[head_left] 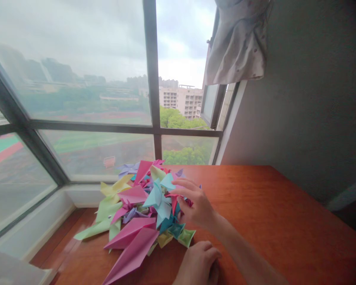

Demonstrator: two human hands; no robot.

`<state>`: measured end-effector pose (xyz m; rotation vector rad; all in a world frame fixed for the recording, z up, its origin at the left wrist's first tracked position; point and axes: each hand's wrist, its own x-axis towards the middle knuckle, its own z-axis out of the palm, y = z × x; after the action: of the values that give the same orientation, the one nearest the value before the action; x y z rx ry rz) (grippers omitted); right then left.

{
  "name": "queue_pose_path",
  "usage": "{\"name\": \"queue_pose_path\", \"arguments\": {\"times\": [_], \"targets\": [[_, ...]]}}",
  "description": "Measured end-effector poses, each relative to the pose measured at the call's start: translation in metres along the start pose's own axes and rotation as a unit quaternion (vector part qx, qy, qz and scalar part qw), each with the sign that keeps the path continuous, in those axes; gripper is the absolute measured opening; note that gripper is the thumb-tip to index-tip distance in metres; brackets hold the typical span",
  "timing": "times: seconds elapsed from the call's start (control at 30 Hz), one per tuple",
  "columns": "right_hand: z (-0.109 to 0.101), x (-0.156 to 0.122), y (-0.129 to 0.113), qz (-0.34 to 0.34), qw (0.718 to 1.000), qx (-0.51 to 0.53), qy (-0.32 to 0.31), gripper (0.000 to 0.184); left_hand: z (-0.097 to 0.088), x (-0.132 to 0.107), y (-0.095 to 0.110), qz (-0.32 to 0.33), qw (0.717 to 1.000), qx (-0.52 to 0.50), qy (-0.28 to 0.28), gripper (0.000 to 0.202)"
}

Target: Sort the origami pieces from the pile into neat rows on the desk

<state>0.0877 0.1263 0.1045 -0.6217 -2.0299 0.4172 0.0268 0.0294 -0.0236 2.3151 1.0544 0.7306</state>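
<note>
A heap of folded coloured paper shapes (136, 206) lies on the red-brown wooden table (269, 221) by the window. It holds pink paper planes (133, 253), a light blue pinwheel-like piece (158, 200), and green and yellow pieces. My right hand (195, 204) reaches in from the lower right and rests on the right side of the heap. Its fingers are stretched over the blue and red pieces, with the thumb apart below. My left hand (198, 263) sits on the table near the front edge, just right of the pink planes, its fingers curled in and nothing visible in it.
A large window (106, 99) with dark frames runs behind and left of the table, above a white sill (32, 229). A grey wall (308, 99) stands on the right. A pale curtain (240, 43) is bunched at the top.
</note>
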Motion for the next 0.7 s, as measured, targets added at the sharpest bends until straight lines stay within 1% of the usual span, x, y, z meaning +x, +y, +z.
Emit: {"name": "queue_pose_path", "arguments": {"times": [0.07, 0.13, 0.23, 0.3, 0.37, 0.4, 0.5, 0.53, 0.7], "targets": [[-0.004, -0.024, 0.012, 0.100, 0.991, 0.053, 0.065, 0.024, -0.003, 0.000, 0.003, -0.004, 1.000, 0.012, -0.001, 0.028], [-0.012, -0.054, 0.028, 0.189, 0.973, 0.076, 0.111, 0.021, -0.006, 0.000, 0.005, -0.006, 1.000, 0.028, 0.000, 0.027], [-0.021, -0.100, 0.055, 0.288, 0.944, 0.043, 0.154, 0.026, -0.006, 0.001, 0.005, 0.003, 0.999, 0.039, 0.001, 0.026], [-0.023, -0.122, 0.068, 0.326, 0.930, 0.007, 0.172, 0.028, -0.006, 0.000, 0.005, 0.009, 0.999, 0.040, 0.005, 0.026], [-0.022, -0.133, 0.075, 0.338, 0.927, -0.015, 0.162, 0.029, -0.006, 0.000, 0.004, 0.010, 0.999, 0.038, 0.008, 0.028], [-0.021, -0.134, 0.076, 0.336, 0.930, -0.021, 0.144, 0.028, -0.006, 0.000, 0.004, 0.009, 0.999, 0.038, 0.009, 0.028], [-0.018, -0.131, 0.074, 0.316, 0.945, -0.033, 0.079, 0.024, -0.006, 0.000, 0.004, 0.007, 0.999, 0.043, 0.006, 0.028], [-0.018, -0.130, 0.073, 0.310, 0.948, -0.038, 0.066, 0.024, -0.006, 0.001, 0.004, 0.008, 0.999, 0.048, 0.004, 0.026], [-0.020, -0.128, 0.072, 0.298, 0.951, -0.051, 0.066, 0.023, -0.007, 0.000, 0.007, 0.016, 0.997, 0.075, -0.001, 0.024]]}}
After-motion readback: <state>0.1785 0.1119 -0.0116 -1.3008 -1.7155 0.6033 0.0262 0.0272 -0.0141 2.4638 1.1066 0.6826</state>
